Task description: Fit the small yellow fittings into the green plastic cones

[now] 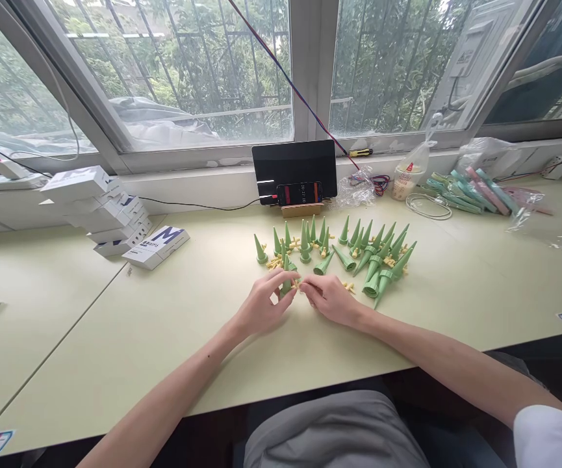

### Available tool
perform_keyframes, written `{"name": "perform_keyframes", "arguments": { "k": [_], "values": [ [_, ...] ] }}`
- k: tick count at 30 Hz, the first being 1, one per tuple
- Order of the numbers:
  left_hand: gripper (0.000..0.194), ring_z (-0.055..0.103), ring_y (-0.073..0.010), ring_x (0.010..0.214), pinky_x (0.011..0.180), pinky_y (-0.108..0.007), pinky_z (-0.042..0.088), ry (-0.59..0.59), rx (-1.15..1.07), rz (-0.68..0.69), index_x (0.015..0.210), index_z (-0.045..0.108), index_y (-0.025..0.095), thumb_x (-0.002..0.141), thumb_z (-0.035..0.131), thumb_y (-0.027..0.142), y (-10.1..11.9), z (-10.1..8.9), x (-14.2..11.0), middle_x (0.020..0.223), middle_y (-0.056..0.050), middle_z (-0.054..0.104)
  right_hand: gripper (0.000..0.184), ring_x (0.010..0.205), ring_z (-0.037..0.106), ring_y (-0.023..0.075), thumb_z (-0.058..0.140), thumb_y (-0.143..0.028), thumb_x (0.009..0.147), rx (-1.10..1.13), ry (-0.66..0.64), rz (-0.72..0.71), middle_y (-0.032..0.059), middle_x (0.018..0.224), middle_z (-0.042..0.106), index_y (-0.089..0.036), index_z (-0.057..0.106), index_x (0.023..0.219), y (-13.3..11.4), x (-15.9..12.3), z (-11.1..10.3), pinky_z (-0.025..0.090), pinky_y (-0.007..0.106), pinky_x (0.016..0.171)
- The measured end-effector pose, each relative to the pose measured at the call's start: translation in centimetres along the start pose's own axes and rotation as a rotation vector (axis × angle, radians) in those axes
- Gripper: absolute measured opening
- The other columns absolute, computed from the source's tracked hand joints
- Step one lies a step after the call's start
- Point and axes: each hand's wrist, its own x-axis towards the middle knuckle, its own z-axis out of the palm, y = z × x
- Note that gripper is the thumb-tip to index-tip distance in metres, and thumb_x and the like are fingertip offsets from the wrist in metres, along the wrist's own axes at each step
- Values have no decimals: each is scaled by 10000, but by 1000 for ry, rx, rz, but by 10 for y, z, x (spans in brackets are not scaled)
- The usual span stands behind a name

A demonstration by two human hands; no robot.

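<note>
My left hand (261, 304) is closed around a green cone-shaped plastic spike (287, 285), held just above the pale green table (164, 325). My right hand (329, 299) pinches a small yellow plastic piece (296, 283) right against that spike's side. Behind my hands, several green spikes (305, 242) stand upright on the left. More green spikes (383, 263) lie on their sides to the right. Small yellow pieces (275, 262) are scattered among them.
A black stand (294, 168) with a phone (299, 193) is at the back centre. White boxes (110, 214) are stacked at the left. Pastel tubes (475, 190), a plastic bag (410, 170) and a coiled cable (427, 207) lie at the back right under the window.
</note>
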Motion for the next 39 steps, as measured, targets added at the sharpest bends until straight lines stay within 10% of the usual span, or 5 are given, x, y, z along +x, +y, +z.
{"name": "perform_keyframes", "arguments": {
  "k": [13, 32, 39],
  "values": [
    [176, 593, -104, 749, 579, -198, 524, 48, -3, -18, 1070, 643, 205, 920, 578, 140, 1, -2, 3, 924, -37, 652, 184, 682, 608, 151, 552, -331, 971, 67, 58, -21, 30, 805, 670, -186, 614, 1064, -4, -1, 1, 474, 253, 606],
    [179, 592, -82, 642, 603, -226, 532, -17, 42, 29, 1096, 638, 202, 934, 569, 168, 2, -1, -1, 941, -41, 650, 376, 561, 448, 117, 398, -335, 1035, -62, 23, -15, -15, 617, 512, -180, 520, 715, -2, 0, 0, 364, 255, 578],
    [163, 610, -102, 697, 581, -213, 542, 47, 49, 3, 1068, 650, 199, 927, 573, 172, 5, -2, 4, 913, -42, 669, 207, 706, 597, 158, 517, -364, 993, 89, 31, -20, 41, 823, 658, -184, 617, 1020, -7, 0, -1, 474, 262, 615]
  ]
}}
